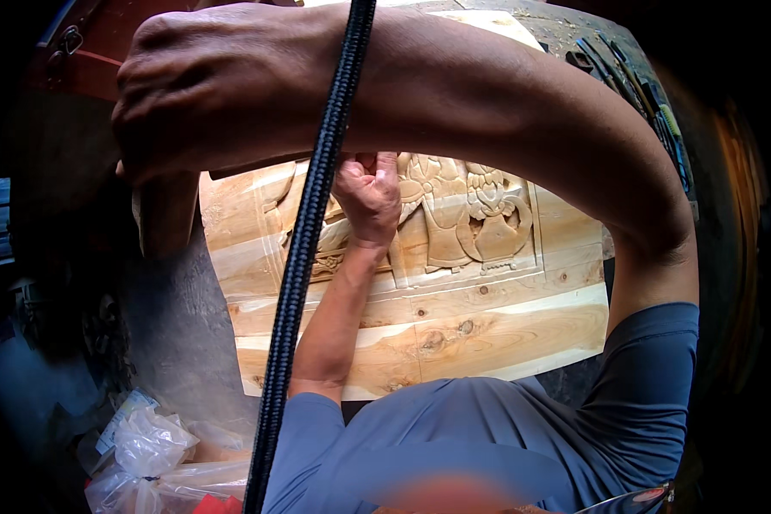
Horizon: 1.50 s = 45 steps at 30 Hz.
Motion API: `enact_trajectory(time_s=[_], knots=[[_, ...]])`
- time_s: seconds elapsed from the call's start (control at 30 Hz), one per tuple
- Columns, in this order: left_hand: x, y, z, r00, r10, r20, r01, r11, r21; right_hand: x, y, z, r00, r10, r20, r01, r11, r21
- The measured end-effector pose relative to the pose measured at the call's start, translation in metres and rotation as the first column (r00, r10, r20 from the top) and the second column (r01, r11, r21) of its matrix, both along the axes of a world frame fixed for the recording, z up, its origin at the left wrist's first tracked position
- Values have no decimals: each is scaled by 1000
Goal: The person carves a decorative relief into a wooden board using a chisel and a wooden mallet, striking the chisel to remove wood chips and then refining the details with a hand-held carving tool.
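A pale wooden panel (505,317) with carved relief figures lies in front of me. My left hand (370,199) is closed low over the carving; its fingertips are partly behind my right forearm, so what it grips is hidden. My right arm arches across the top of the view. At the upper left, beyond the panel's left edge, my right hand (201,90) is closed in a fist, back of the hand showing. From under that fist juts a shaded wooden block, apparently a wooden mallet (167,214); most of its grip is covered.
Several slim carving tools (630,81) and a brush with green bristles (669,120) lie at the far right. A tied clear plastic bag (150,445) sits at lower left. A black braided cord (304,248) hangs across the view. A red surface (86,64) is at upper left.
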State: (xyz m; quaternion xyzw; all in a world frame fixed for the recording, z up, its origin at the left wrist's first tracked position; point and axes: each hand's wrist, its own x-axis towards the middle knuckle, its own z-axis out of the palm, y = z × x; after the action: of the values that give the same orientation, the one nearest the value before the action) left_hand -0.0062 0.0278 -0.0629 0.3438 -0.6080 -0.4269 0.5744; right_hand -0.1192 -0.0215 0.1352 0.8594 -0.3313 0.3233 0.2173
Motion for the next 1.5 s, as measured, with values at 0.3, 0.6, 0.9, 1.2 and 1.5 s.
enact_trajectory(time_s=[0.3, 0.6, 0.9, 1.2, 1.5], knots=[[15, -12, -29, 956, -41, 290, 120, 959, -258, 13, -6, -1, 998, 45, -34, -47, 996, -79], [10, -7, -77, 988, 56, 142, -29, 982, -184, 32, -10, -11, 996, 80, -46, -87, 981, -176], [40, -4, -105, 973, -200, 117, 205, 978, -33, 53, -6, -33, 993, 116, -35, -121, 939, -323], [39, 5, -64, 932, -5, 361, 213, 815, -539, 56, 26, 41, 938, -61, -341, 35, 996, -80], [48, 16, -62, 951, -59, 303, 194, 877, -440, 21, 42, 14, 992, -57, -110, 40, 987, -153]])
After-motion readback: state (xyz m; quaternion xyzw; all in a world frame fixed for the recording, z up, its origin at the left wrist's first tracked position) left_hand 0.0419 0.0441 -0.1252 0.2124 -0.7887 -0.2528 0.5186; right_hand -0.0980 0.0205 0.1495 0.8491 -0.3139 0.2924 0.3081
